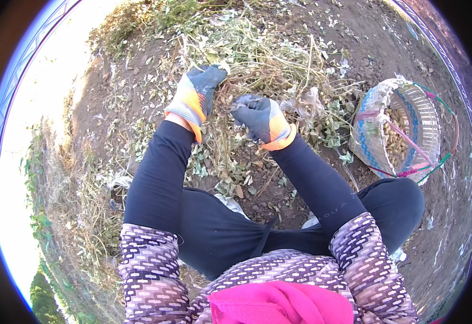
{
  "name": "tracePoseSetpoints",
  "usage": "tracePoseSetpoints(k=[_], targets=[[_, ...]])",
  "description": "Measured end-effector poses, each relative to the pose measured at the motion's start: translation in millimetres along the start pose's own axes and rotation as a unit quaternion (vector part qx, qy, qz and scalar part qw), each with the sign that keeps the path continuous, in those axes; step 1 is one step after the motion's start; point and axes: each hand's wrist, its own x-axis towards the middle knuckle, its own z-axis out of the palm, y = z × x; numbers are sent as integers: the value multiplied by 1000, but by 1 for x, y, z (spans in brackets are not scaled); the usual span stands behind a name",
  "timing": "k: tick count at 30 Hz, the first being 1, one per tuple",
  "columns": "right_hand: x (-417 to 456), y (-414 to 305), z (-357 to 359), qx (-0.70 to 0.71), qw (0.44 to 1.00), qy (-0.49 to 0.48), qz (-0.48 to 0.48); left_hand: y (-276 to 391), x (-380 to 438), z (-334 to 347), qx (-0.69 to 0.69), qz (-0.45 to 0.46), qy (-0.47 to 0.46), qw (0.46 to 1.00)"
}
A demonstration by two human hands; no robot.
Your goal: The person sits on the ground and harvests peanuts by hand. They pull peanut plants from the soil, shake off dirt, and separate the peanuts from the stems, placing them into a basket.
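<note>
My left hand (199,91), in a grey-coated work glove with an orange cuff, is closed around dried plant stems at the near side of a heap of withered vines (260,52). Close by on the right, my right hand (256,115), gloved alike, has its fingers curled against the tangled roots (229,91) between the two hands; what lies inside its fingers is hidden. Leafy stems (225,162) hang or lie below the hands, over the soil. A woven basket (367,129) stands to the right, holding unshelled peanuts (396,137).
Crumpled thin plastic film (311,103) lies among the vines right of my hands. The basket has a pink and green handle (455,129). More dry plants (94,235) cover the ground at left. My bent legs (215,227) are below my arms. A clear plastic item (398,255) lies beside my right leg.
</note>
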Motion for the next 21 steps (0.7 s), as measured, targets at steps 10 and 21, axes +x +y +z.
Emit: tracePoseSetpoints(k=[10, 21], targets=[[9, 12, -29, 340, 938, 63, 25, -3, 11, -28, -202, -82, 114, 969], [40, -102, -221, -656, 711, 190, -167, -7, -31, -119, -276, -118, 128, 945]])
